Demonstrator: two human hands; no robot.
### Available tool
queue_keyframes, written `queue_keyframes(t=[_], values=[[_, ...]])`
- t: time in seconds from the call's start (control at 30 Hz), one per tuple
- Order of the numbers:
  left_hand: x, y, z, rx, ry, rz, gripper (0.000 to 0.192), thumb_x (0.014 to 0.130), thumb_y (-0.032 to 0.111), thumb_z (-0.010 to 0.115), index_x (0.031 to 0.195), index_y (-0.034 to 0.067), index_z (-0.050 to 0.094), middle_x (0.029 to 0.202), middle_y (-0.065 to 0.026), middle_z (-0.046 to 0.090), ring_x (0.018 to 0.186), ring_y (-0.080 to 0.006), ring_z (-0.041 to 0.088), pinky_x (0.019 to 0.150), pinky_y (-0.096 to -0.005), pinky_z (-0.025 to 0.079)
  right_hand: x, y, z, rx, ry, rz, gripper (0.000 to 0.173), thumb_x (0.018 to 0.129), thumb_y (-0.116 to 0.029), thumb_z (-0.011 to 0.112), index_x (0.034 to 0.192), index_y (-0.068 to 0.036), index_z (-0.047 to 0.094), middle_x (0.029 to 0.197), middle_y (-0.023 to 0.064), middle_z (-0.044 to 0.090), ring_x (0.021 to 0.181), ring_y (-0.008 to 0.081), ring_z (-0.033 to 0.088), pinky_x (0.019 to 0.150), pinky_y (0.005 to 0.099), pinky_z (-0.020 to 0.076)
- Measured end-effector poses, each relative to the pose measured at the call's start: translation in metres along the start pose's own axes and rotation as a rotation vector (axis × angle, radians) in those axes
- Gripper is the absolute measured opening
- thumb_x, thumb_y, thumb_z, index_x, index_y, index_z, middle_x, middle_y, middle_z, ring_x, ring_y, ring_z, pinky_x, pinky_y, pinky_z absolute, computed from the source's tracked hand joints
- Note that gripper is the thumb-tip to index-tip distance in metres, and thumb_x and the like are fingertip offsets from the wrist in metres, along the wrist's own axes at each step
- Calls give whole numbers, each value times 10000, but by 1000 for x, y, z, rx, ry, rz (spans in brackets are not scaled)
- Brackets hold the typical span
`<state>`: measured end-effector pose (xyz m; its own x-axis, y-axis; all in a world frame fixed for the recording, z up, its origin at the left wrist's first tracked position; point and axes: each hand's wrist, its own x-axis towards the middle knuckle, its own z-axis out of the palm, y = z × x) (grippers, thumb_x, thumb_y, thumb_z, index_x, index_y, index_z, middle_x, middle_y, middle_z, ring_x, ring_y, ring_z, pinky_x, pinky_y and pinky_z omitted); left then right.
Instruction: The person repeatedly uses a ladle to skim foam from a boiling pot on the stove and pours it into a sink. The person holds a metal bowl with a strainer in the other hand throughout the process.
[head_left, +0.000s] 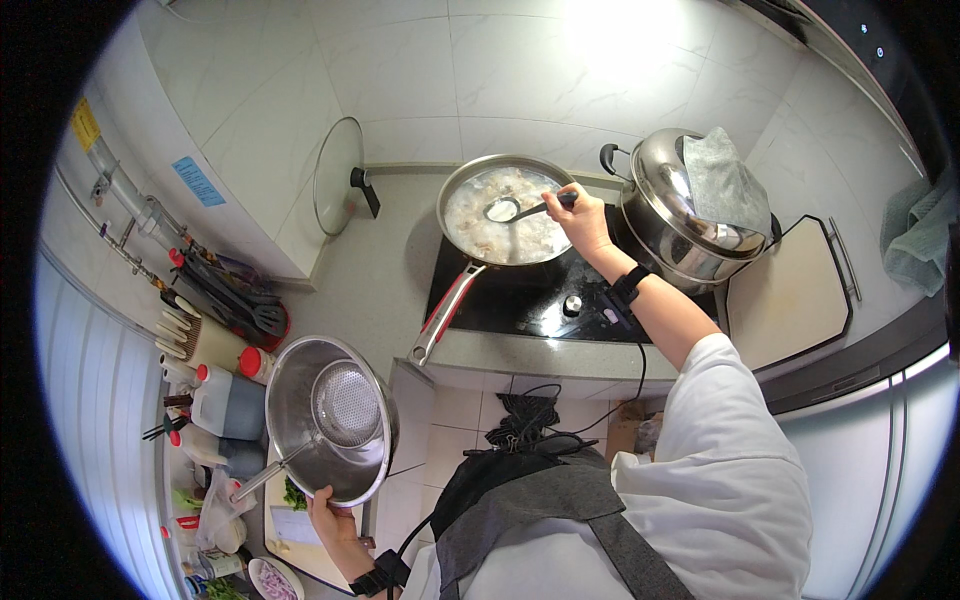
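Observation:
My right hand (579, 217) grips the black handle of a ladle (503, 210), whose bowl rests at the surface of the bubbling, cloudy liquid. This liquid, with pale pieces in it, fills a long-handled frying pan (452, 304) on the black cooktop (517, 300). At the lower left, my left hand (335, 525) holds the rim of a tilted stainless steel bowl (300, 382). Inside that bowl lies a perforated metal skimmer (347, 403), its long handle sticking out over the rim.
A steel steamer pot (675, 217) with a cloth on its lid stands right of the pan. A glass lid (339, 176) leans on the left wall. Bottles, utensils and a cutting board (300, 559) with a cleaver line the left counter. Cables hang below the cooktop.

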<state>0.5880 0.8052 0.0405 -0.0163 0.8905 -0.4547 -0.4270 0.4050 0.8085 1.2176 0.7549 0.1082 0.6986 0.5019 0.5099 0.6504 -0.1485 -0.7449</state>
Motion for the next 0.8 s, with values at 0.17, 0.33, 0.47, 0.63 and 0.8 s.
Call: queue_keyframes(t=[0.17, 0.33, 0.47, 0.63, 0.8], values=[[-5, 1, 5, -27, -29, 9, 502, 758, -27, 585, 1255, 22, 544, 1145, -100, 619, 981, -247, 661, 791, -368, 598, 0, 3, 4, -5, 24, -9, 329, 884, -302, 733, 844, 1, 608, 676, 120, 685, 593, 178, 664, 574, 290, 520], [-5, 3, 10, -1, -11, 8, 497, 760, -27, 588, 1253, 20, 546, 1138, -96, 620, 979, -242, 656, 809, -366, 586, 1, -1, 6, 40, 88, -31, 317, 877, -280, 740, 850, 4, 603, 672, 134, 678, 589, 198, 671, 577, 303, 525], [-7, 6, 13, -27, -82, 15, 476, 766, -34, 585, 1239, 21, 556, 1129, -90, 625, 960, -232, 652, 808, -356, 576, 6, -9, -1, 52, 109, -78, 318, 881, -281, 739, 877, 5, 602, 690, 133, 695, 610, 187, 689, 579, 291, 531], [-1, 10, 15, 14, -64, -26, 444, 772, -40, 584, 1211, 25, 565, 1099, -79, 629, 947, -223, 653, 798, -352, 578, 10, -24, -21, 121, 117, -115, 312, 887, -284, 738, 895, -2, 605, 698, 123, 708, 625, 148, 698, 573, 261, 530], [9, 14, 11, 34, -108, -57, 416, 776, -41, 587, 1184, 37, 571, 1050, -62, 638, 921, -206, 657, 777, -343, 582, -2, -38, -41, 182, 122, -75, 297, 876, -260, 752, 906, 3, 617, 705, 98, 719, 636, 111, 695, 581, 238, 535]])
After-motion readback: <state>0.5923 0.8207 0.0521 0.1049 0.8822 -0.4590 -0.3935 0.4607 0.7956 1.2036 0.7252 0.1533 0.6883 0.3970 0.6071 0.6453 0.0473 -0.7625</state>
